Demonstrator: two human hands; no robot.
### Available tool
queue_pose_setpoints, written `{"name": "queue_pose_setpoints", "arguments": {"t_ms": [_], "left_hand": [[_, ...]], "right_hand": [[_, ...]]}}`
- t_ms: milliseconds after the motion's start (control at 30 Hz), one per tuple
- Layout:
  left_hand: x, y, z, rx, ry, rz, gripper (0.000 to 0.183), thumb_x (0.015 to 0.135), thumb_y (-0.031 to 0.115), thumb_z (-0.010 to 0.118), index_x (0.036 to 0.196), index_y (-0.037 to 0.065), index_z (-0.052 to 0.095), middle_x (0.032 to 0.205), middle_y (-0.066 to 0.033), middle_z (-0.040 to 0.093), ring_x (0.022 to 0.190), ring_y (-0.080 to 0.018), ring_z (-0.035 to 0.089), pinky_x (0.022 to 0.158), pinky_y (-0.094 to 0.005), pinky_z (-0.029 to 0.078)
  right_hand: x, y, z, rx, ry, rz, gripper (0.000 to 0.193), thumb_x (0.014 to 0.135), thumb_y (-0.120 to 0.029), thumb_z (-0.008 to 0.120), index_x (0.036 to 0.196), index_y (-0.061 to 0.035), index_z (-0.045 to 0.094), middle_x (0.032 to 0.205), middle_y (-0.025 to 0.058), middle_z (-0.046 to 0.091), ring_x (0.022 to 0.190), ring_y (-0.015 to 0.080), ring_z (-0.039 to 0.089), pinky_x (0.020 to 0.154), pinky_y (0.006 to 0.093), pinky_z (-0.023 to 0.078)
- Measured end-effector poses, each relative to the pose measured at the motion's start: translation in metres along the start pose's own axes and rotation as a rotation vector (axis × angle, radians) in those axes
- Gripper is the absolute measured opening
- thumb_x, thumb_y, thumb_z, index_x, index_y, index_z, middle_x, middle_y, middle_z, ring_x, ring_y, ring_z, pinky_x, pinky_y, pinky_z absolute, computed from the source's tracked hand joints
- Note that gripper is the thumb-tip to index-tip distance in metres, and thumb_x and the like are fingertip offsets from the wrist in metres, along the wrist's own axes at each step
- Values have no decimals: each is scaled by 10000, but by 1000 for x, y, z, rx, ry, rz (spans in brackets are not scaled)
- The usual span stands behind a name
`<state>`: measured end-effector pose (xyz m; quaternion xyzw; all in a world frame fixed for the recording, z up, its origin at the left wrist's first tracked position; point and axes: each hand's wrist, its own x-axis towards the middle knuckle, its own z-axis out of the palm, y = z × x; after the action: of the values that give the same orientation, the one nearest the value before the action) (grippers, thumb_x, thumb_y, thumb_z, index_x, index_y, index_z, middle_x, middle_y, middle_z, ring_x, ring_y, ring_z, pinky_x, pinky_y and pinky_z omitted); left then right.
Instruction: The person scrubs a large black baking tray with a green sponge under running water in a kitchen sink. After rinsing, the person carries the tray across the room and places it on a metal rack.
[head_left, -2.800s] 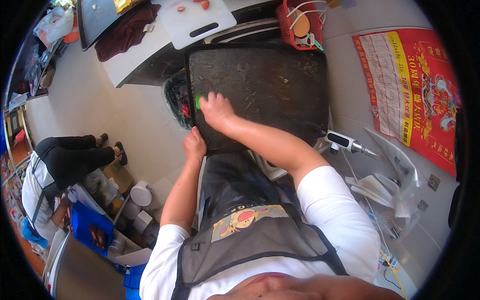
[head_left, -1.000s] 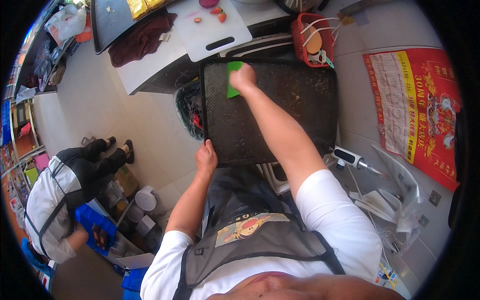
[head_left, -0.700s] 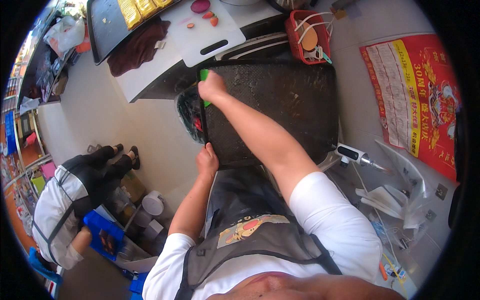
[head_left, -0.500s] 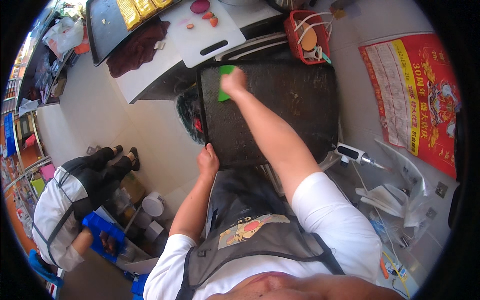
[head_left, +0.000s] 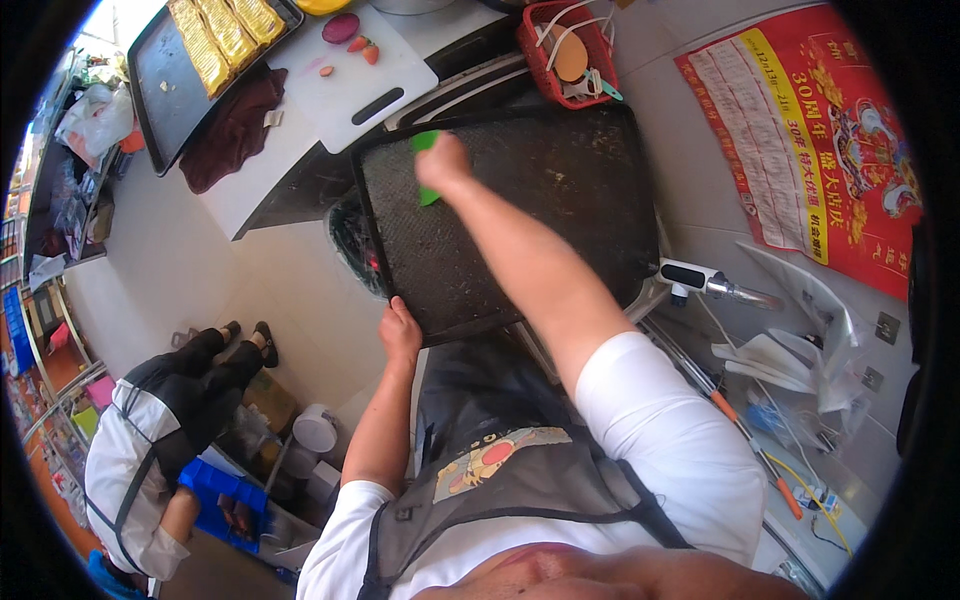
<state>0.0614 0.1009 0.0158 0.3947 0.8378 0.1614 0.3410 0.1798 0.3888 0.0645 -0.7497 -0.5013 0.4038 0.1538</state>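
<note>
A large dark baking tray (head_left: 520,210) with a raised rim lies in front of me, its surface marked with pale specks. My left hand (head_left: 401,330) grips the tray's near left corner, fingers closed over the rim. In my right hand (head_left: 443,166) is a flat green scraper (head_left: 427,145), pressed to the tray near its far left corner. The fist is slightly blurred and covers the middle of the scraper.
Beyond the tray are a white cutting board (head_left: 350,80) with cut strawberries, a red basket (head_left: 573,90) and another tray (head_left: 160,110) holding golden packs. A faucet (head_left: 690,277) juts at the right. Another person (head_left: 140,440) bends over a blue crate (head_left: 220,500) at lower left.
The view has shifted, so the counter and tray appear further left. My right hand stays near the tray's far left part with the scraper; my left hand keeps its hold on the corner.
</note>
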Motion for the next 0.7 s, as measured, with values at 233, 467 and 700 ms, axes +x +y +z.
{"name": "queue_pose_setpoints", "arguments": {"t_ms": [233,467,700], "left_hand": [[0,3,2,5,29,30,562,1031,410,357,897,-62,629,879,-342,633,866,-534,599,739,-583,451],[3,-3,8,24,77,70,599,1033,416,355,845,-85,624,827,-343,627,838,-534,600,712,-582,448],[6,-10,14,15,100,75,608,1032,427,352,859,-86,627,840,-347,622,841,-537,595,717,-570,452]], "right_hand": [[26,82,-118,-213,279,115,341,836,-144,619,1129,30,596,1132,263,648,1082,405,627,923,461,508],[-79,52,-28,-213,-17,-156,330,809,-72,562,1129,10,567,1141,252,612,1099,411,594,938,491,479],[-61,88,-63,-450,154,-181,206,920,-77,461,1072,6,573,1099,228,606,1035,395,616,875,476,526]]}}
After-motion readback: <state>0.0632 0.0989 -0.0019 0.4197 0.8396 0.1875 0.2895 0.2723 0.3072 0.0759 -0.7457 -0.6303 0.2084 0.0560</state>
